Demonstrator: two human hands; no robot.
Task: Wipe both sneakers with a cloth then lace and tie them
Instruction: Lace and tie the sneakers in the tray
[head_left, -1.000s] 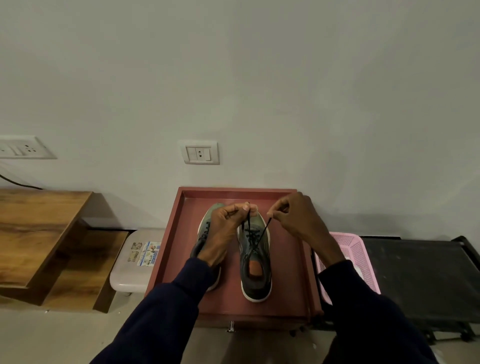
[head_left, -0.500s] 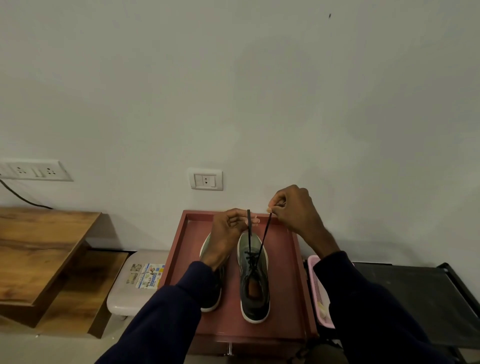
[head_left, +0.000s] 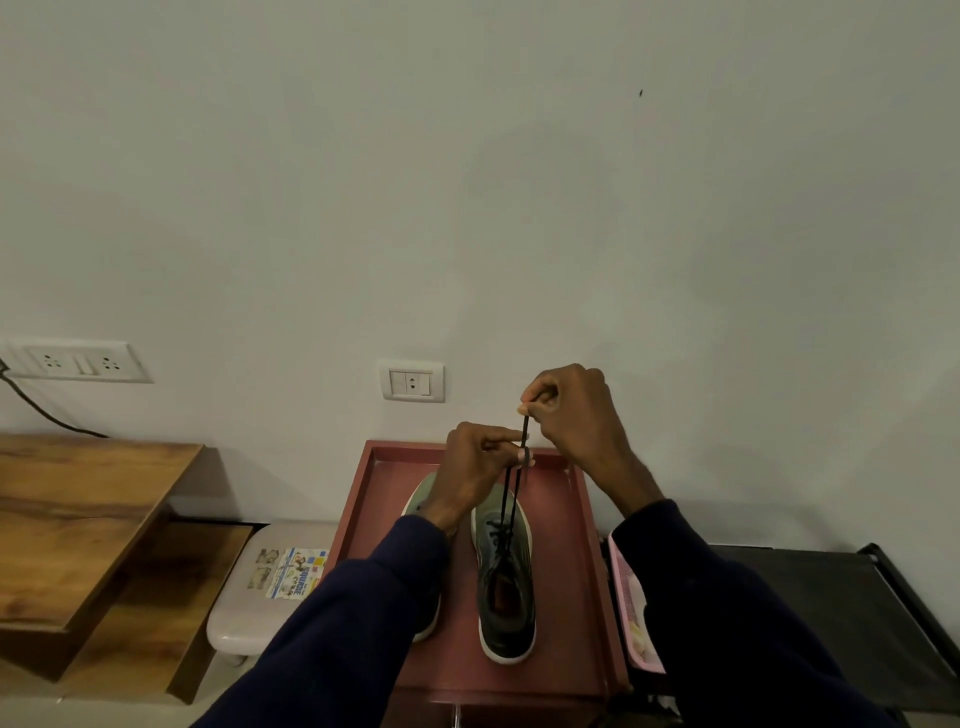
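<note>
Two grey-green sneakers stand side by side on a red tray-topped table (head_left: 571, 545). The right sneaker (head_left: 504, 587) is in full view, heel toward me, with a black lace (head_left: 508, 509) drawn taut up from its eyelets. My left hand (head_left: 475, 475) pinches one lace end above the toe. My right hand (head_left: 574, 415) pinches the other end a little higher, close to the wall. The left sneaker (head_left: 423, 493) is mostly hidden under my left arm. No cloth is visible.
A white wall with a switch plate (head_left: 412, 381) rises right behind the tray. A white stool (head_left: 270, 582) and a wooden shelf (head_left: 78, 514) stand to the left. A pink basket (head_left: 631, 613) and a black bench (head_left: 841, 618) are on the right.
Both hands have risen, pulling the lace ends up and closer together. My right hand went higher than the left. The camera tilted up, showing more wall.
</note>
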